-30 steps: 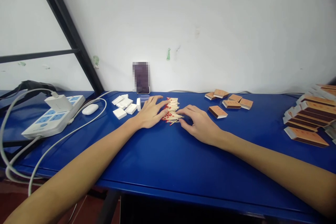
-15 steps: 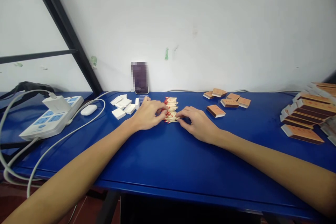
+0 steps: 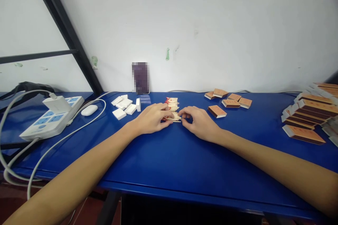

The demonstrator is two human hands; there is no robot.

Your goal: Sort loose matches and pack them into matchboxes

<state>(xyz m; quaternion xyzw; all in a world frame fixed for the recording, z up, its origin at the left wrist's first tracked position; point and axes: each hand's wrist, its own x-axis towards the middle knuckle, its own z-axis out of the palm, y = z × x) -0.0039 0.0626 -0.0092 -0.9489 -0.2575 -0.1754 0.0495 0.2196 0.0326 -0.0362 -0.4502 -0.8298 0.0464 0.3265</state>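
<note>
A pile of matches (image 3: pixel 173 104) lies on the blue table, red heads to the left and bare wooden ends to the right. My left hand (image 3: pixel 151 118) curls over the near part of the pile, its thumb and fingers closed on matches and covering their heads. Across from it, my right hand (image 3: pixel 198 123) has thumb and fingertips pinched at the bare ends of the same matches. Left of my left hand are several small white boxes (image 3: pixel 124 104). Beyond my right hand lie several orange-brown matchboxes (image 3: pixel 217 111).
A larger stack of matchboxes (image 3: pixel 311 110) rises at the far right. To the left are a power strip (image 3: pixel 50 119) with a white plug, looping white cables and a white earbud case (image 3: pixel 89 110). A phone (image 3: pixel 141 79) leans on the wall behind.
My left hand has shifted slightly toward me and right, further over the near matches. My right hand has moved slightly right, staying at the match ends.
</note>
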